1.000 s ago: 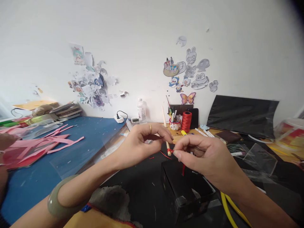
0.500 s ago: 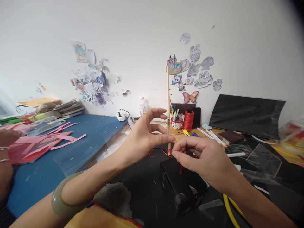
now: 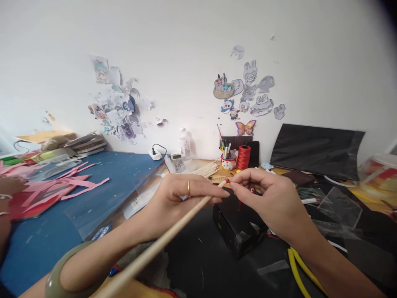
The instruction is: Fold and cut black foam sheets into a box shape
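Observation:
A thin wooden stick slants from the lower left toward the middle of the view, its near end close to the camera. My left hand, wearing a gold ring, has its fingers closed on the stick near the far end. Red thread is wound round that far tip. My right hand pinches at the thread just beside the tip, and a red tail hangs below its fingers. A black box with scuffed corners sits beneath both hands on the black surface.
At the back stand a red thread spool, a pen cup and a bottle. Thin sticks lie behind my left hand. Pink strips cover the blue table, where another person's hand rests. Yellow tubing lies lower right.
The stick has swung from upright to slanting toward the camera, its thread-wound end now pointing away. My left hand has turned over with it; my right hand stays at the thread, slightly higher.

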Motion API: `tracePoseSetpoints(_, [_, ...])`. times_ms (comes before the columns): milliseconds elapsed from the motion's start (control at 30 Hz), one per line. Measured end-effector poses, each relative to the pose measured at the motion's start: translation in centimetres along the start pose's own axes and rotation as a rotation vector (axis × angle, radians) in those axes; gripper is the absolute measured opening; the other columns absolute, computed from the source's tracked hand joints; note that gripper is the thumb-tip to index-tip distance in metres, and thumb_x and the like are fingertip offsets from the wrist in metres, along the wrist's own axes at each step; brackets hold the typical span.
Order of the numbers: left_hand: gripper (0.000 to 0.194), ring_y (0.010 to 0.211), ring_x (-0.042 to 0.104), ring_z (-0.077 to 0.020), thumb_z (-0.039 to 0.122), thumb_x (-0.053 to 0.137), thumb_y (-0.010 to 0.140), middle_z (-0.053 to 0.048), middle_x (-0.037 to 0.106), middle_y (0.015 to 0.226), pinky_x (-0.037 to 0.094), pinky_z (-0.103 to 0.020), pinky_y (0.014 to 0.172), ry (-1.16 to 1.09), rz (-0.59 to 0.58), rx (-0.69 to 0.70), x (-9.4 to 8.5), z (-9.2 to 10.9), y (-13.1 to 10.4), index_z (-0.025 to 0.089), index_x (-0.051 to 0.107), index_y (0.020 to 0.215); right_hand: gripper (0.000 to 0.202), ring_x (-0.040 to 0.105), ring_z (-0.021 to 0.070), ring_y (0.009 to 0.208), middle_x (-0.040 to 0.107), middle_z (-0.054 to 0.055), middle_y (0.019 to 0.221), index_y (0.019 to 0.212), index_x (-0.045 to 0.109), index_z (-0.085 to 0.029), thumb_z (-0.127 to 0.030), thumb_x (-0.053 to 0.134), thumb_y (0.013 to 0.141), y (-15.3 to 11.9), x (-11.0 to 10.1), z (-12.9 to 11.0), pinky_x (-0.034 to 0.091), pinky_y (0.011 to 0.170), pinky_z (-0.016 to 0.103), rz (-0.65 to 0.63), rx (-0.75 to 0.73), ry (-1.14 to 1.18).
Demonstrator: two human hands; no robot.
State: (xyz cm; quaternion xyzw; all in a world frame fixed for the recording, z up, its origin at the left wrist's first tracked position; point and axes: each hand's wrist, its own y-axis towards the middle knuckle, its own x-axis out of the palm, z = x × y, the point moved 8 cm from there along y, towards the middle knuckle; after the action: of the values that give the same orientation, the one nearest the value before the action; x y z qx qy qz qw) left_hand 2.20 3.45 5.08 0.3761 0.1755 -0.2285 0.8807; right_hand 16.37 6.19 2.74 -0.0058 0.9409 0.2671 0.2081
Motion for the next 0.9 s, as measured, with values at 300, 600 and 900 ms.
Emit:
tracePoseSetpoints(300, [0.012,0.061,0.063,-0.0109,0.016,0.068,0.074,0.001,0.062,0.073,0.049,-0.019,0.056,-0.539,0.084,-0.419,1.9,-4.1,-1.1,0.016,0.059,0.082,0.009,0.057,0.0119,0.061,0.064,0.000,0.068,0.073,0.064,-0.020,-0.027,0.060,0.076,-0.1,-0.8,0.0,0.047,0.055,0.021,0.090,-0.038,0.045])
tracePoseSetpoints(600, [0.041,0.043,0.052,-0.0024,0.019,0.062,0.080,0.005,0.053,0.076,0.040,-0.013,0.042,-0.561,0.174,-0.385,2.4,-4.5,-0.7,0.026,0.047,0.117,0.011,0.058,0.0118,0.062,0.065,0.000,0.069,0.074,0.065,-0.020,-0.031,0.065,0.073,0.0,0.2,1.4,0.047,0.056,0.021,0.024,0.110,0.288])
tracePoseSetpoints(900, [0.044,0.054,0.045,-0.0060,0.019,0.053,0.086,0.003,0.046,0.072,0.040,-0.018,0.049,-0.193,0.195,-0.231,1.9,-2.9,-0.9,0.036,0.047,0.126,0.011,0.048,0.0079,0.057,0.054,-0.004,0.057,0.064,0.063,-0.017,-0.023,0.065,0.073,0.1,2.2,1.9,0.039,0.058,0.022,-0.190,0.253,0.719])
